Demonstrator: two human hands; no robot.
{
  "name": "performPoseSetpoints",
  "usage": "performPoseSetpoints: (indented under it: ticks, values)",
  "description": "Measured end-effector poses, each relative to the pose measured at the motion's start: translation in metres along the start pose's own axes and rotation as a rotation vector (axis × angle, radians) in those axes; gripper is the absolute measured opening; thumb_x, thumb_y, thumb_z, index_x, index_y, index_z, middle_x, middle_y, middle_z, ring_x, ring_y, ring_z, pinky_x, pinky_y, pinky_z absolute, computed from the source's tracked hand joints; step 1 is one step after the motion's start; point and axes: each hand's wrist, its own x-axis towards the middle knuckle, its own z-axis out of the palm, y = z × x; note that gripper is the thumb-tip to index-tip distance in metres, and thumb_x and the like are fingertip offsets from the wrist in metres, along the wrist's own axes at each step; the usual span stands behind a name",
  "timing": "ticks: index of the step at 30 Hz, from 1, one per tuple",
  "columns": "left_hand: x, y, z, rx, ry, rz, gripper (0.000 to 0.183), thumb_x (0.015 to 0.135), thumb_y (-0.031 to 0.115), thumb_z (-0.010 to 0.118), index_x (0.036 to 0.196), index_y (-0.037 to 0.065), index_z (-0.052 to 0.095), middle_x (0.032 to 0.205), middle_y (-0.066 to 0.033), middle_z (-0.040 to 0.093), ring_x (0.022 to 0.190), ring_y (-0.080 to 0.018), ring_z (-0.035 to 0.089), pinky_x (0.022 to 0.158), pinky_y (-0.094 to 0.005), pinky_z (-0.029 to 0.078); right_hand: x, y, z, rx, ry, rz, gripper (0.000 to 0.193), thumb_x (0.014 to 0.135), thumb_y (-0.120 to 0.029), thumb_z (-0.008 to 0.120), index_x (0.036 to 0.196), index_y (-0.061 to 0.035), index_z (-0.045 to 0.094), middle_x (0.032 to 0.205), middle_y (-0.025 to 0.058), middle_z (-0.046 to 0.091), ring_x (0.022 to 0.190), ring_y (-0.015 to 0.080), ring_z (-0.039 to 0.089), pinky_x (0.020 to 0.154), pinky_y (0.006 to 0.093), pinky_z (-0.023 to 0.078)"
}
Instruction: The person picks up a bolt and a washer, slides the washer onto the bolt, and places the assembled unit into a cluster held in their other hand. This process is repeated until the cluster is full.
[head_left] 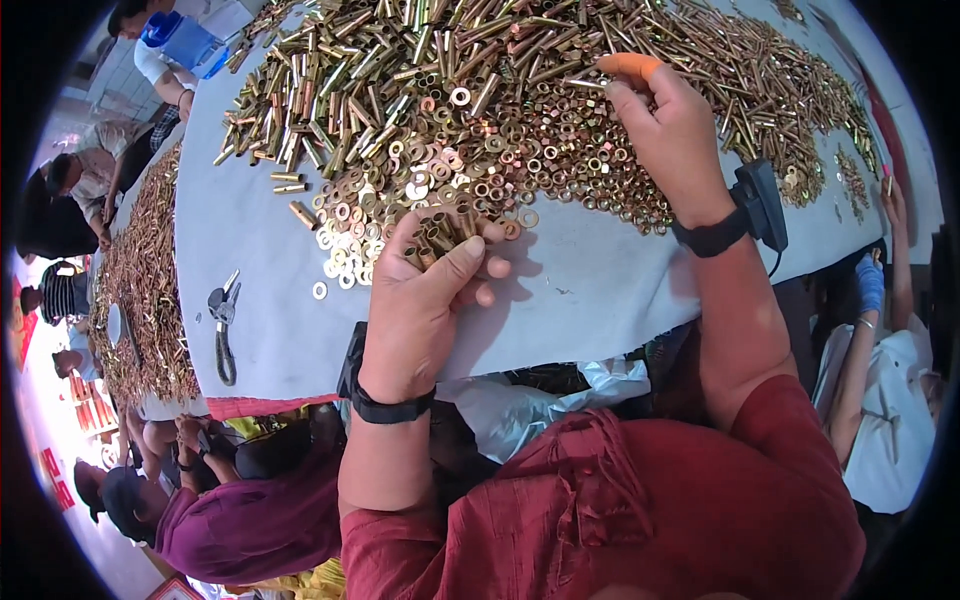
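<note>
Fingers of the left hand (425, 290) clamp a bundle of short brass tubes (440, 238) at the near edge of the grey counter (260, 320), while farther off the right hand (665, 130) pinches one tube (583, 84) above the heap of washers (480, 170).

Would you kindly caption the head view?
Left hand clutches brass sleeves; right hand picks one from the heap.

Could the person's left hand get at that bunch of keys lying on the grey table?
Probably yes, but not freely: the left hand is already full of brass tubes. The keys lie on bare grey table to its left, with nothing between.
</note>
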Motion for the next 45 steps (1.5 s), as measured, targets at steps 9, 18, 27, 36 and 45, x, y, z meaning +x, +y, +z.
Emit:
performPoseSetpoints:
  ticks: [9,18,27,36,45]
  values:
    - [0.001,0.000,-0.003,0.343,0.132,0.179,0.016,0.092,0.000,0.064,0.107,0.002,0.060,0.089,-0.0042,0.064,0.072,-0.0090,0.058,0.059,-0.0213,0.047,-0.025,-0.046,-0.005,0.204,-0.284,-0.021,0.015,0.088,-0.015,0.068,0.100,-0.0057,0.068,0.085,0.0057,0.068,0.073,0.0162,0.064,0.066,0.0293,0.051]
    - [0.001,0.002,-0.005,0.663,0.167,0.272,0.016,0.090,-0.002,0.065,0.105,0.002,0.065,0.092,-0.0028,0.066,0.080,-0.0087,0.060,0.072,-0.0225,0.049,-0.066,-0.053,0.026,-0.042,-0.718,-0.377,0.016,0.082,-0.018,0.067,0.092,-0.0054,0.063,0.083,0.0113,0.060,0.081,0.0322,0.062,0.070,0.0414,0.050]
    - [-0.002,0.005,-0.008,0.759,0.170,0.305,0.018,0.087,-0.005,0.065,0.104,0.001,0.065,0.096,-0.0053,0.067,0.089,-0.0121,0.062,0.080,-0.0256,0.050,-0.058,-0.063,0.013,-0.162,-0.607,-0.305,0.023,0.090,-0.025,0.065,0.106,-0.0084,0.065,0.086,0.0121,0.064,0.076,0.0320,0.064,0.063,0.0408,0.050]
    - [0.004,0.011,-0.015,1.239,0.008,0.638,0.024,0.078,-0.007,0.068,0.100,0.003,0.065,0.094,-0.0109,0.066,0.089,-0.0259,0.064,0.078,-0.0331,0.051,-0.061,-0.057,0.012,-0.378,-0.629,-0.456,0.020,0.089,-0.025,0.063,0.102,-0.0094,0.066,0.080,0.0086,0.061,0.074,0.0290,0.063,0.061,0.0405,0.050]
    - [0.000,0.008,-0.008,0.216,0.005,0.331,0.015,0.093,-0.004,0.059,0.108,-0.003,0.059,0.107,-0.0157,0.067,0.080,-0.0145,0.063,0.069,-0.0252,0.054,-0.067,-0.051,0.022,-0.044,-0.637,-0.333,0.035,0.087,-0.013,0.064,0.121,-0.0066,0.059,0.079,0.0109,0.062,0.072,0.0272,0.064,0.063,0.0372,0.051]
